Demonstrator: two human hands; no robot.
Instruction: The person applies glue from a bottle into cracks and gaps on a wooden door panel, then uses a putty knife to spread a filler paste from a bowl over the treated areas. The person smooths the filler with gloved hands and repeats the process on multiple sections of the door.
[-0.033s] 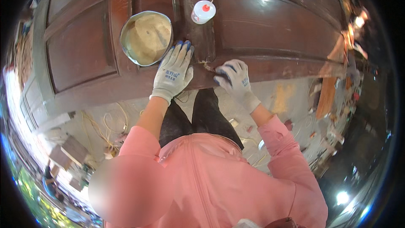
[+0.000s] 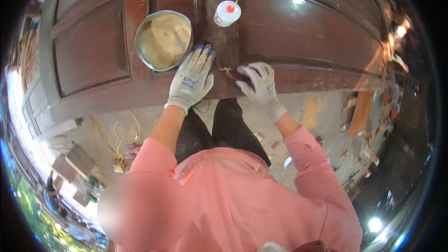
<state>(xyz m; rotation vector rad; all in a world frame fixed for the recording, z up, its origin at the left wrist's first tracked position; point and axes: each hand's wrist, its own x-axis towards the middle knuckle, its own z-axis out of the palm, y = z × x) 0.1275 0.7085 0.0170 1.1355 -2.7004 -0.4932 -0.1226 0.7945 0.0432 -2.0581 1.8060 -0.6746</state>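
Note:
A dark brown panelled wooden door (image 2: 289, 28) lies across in front of me. My left hand (image 2: 192, 77), in a white glove with blue fingertips, rests flat on its near rail with the fingers stretched out. Beside those fingers sits a round metal bowl (image 2: 168, 42) partly filled with fine tan powder. My right hand (image 2: 260, 84), gloved alike, is over the near edge, its fingers bent and apart from the thumb; I see nothing between them. Just left of it is a pale, rough patch (image 2: 227, 70) at a joint. A white bottle (image 2: 227, 14) with a red tip stands farther back.
Below the door's near edge is a grey floor (image 2: 298, 107) with a loose pale cable (image 2: 125, 133) and scattered bits. A wooden board (image 2: 360, 114) is at the right, and wooden blocks (image 2: 74, 161) are at the left. A bright lamp (image 2: 374, 224) shines at lower right.
My right hand's fingers have opened away from the thumb, and the hand has shifted slightly. My left hand stays flat in place. The bowl and bottle appear a little farther right as the view shifts.

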